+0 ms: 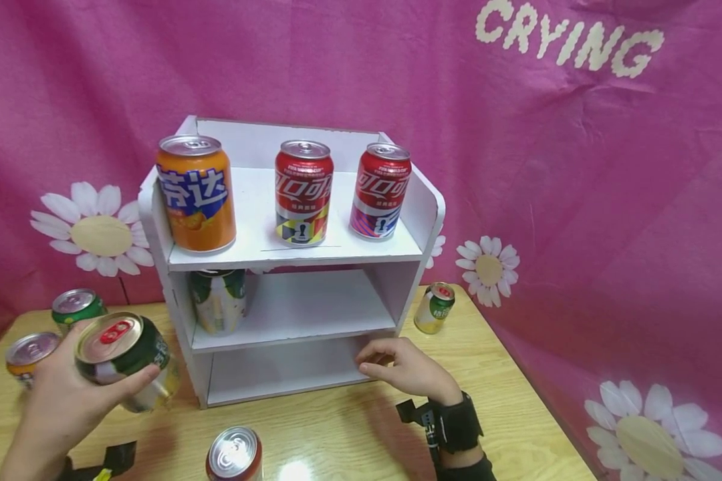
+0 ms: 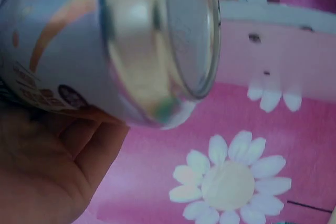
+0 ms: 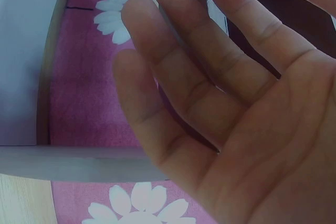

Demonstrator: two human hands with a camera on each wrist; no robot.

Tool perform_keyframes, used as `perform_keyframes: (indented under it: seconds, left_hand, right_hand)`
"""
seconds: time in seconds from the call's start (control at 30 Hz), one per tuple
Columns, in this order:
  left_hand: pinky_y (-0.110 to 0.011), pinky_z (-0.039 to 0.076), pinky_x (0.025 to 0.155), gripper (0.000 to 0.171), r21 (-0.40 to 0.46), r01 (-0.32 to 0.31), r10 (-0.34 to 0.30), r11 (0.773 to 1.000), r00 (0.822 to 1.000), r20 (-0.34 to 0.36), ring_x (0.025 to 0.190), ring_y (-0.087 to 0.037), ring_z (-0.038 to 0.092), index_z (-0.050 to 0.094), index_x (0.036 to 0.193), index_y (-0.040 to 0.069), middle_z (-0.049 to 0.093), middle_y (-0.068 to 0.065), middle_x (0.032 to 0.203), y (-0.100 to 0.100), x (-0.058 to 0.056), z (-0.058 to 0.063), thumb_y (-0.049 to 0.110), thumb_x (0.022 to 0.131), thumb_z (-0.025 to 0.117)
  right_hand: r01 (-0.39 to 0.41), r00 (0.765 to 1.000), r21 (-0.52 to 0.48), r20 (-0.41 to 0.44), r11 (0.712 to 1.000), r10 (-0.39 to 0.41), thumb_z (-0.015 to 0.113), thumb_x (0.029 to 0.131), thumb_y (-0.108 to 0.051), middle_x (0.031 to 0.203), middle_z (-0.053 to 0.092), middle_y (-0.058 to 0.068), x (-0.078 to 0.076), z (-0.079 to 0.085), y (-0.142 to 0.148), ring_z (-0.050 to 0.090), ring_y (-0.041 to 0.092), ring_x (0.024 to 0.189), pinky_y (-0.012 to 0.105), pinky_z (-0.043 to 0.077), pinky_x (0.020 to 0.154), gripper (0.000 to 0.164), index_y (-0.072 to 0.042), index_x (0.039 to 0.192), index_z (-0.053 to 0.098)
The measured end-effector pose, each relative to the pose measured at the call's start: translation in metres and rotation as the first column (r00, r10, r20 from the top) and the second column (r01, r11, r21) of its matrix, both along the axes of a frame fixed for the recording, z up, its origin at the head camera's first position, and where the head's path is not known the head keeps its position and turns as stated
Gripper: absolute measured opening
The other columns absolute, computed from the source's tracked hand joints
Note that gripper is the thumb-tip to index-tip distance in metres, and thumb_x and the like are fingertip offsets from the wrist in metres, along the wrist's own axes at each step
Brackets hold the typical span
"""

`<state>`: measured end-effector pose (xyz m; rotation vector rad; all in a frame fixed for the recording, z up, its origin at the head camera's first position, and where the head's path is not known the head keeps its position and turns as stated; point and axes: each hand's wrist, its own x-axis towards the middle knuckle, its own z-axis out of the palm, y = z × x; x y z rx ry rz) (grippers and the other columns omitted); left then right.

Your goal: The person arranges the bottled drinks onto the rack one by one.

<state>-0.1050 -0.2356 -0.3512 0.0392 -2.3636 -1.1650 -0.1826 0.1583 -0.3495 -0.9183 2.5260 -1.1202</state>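
My left hand (image 1: 66, 397) grips a green, white and gold drink can (image 1: 134, 366) with a red pull tab, raised left of the white shelf (image 1: 289, 250). In the left wrist view the can (image 2: 58, 40) shows its gold end pointing toward the shelf side. My right hand (image 1: 412, 367) is at the shelf's lower right edge, holding nothing. Its relaxed, slightly bent fingers (image 3: 178, 82) show in the right wrist view. On the middle tier, at the left, stands a similar green and white can (image 1: 218, 304), its top partly hidden under the upper board.
The top tier carries an orange can (image 1: 195, 197) and two red cola cans (image 1: 303, 194) (image 1: 382, 194). Left on the wooden table stand a green can (image 1: 77, 307) and an orange one (image 1: 29, 357). A red can (image 1: 236, 457) stands in front, a small green-gold can (image 1: 435, 308) at right.
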Motion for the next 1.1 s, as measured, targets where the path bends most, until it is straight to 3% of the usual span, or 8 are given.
perform_keyframes:
  seconds: [0.2,0.33,0.43,0.57,0.77,0.87,1.1]
  left_hand:
    - [-0.004,0.034,0.067,0.080,0.062,0.072,-0.070,0.996,0.997,-0.027,0.086,0.005,0.045,0.042,0.123,0.008,0.049,0.011,0.101,0.008,0.005,0.005,0.009,0.055,0.083]
    - [-0.005,0.037,0.066,0.079,0.064,0.124,-0.122,0.990,0.992,-0.026,0.083,0.004,0.049,0.042,0.122,0.010,0.050,0.015,0.098,0.013,0.009,0.008,0.007,0.054,0.083]
    - [-0.006,0.038,0.067,0.077,0.047,0.167,-0.166,0.985,0.986,-0.022,0.083,0.003,0.050,0.045,0.119,0.008,0.054,0.011,0.097,0.019,0.011,0.011,0.008,0.053,0.084]
    - [-0.009,0.040,0.069,0.078,0.039,0.229,-0.230,0.973,0.973,0.034,0.084,0.001,0.051,0.045,0.121,0.007,0.057,-0.003,0.103,0.034,0.010,0.016,0.013,0.054,0.084]
    - [-0.030,0.047,0.070,0.077,-0.046,0.334,-0.333,0.941,0.942,0.038,0.083,-0.013,0.056,0.045,0.118,0.011,0.060,-0.003,0.097,0.063,-0.006,0.031,0.033,0.055,0.083]
    - [-0.038,0.046,0.071,0.079,-0.088,0.347,-0.342,0.934,0.937,0.069,0.084,-0.017,0.056,0.044,0.117,0.012,0.059,-0.002,0.095,0.074,-0.017,0.038,0.043,0.054,0.081]
    - [-0.035,0.046,0.069,0.080,-0.117,0.381,-0.372,0.917,0.923,0.098,0.082,-0.015,0.057,0.044,0.113,0.012,0.059,-0.001,0.093,0.098,-0.032,0.043,0.049,0.052,0.079]
  right_hand:
    - [-0.010,1.000,0.007,-0.007,1.000,0.011,0.057,0.086,-0.013,0.085,0.061,0.001,0.000,0.001,0.000,0.057,0.016,0.080,0.027,0.047,0.070,0.010,-0.010,0.093,0.063]
    - [-0.016,1.000,0.004,-0.009,1.000,0.016,0.057,0.086,-0.013,0.085,0.061,0.001,0.000,0.001,0.000,0.057,0.017,0.080,0.028,0.047,0.069,0.010,-0.010,0.093,0.063]
    - [-0.013,1.000,-0.001,-0.004,1.000,0.013,0.057,0.086,-0.013,0.085,0.061,0.001,0.000,0.000,0.001,0.057,0.017,0.080,0.029,0.048,0.070,0.010,-0.010,0.093,0.063]
    - [-0.003,1.000,-0.008,0.008,1.000,0.003,0.057,0.086,-0.013,0.085,0.062,0.001,-0.001,-0.002,0.001,0.057,0.017,0.080,0.030,0.048,0.070,0.010,-0.010,0.093,0.063]
    - [-0.004,1.000,-0.020,-0.001,1.000,0.004,0.058,0.085,-0.013,0.085,0.062,0.001,-0.003,-0.003,0.003,0.058,0.018,0.078,0.028,0.048,0.069,0.010,-0.011,0.093,0.064]
    - [-0.002,1.000,-0.028,-0.001,1.000,0.002,0.058,0.085,-0.013,0.084,0.062,0.001,-0.003,-0.002,0.004,0.058,0.019,0.079,0.026,0.048,0.069,0.009,-0.011,0.092,0.064]
    - [-0.003,1.000,-0.032,0.007,0.999,0.003,0.058,0.085,-0.013,0.084,0.061,0.000,-0.004,-0.003,0.006,0.057,0.019,0.079,0.029,0.048,0.070,0.010,-0.011,0.093,0.064]
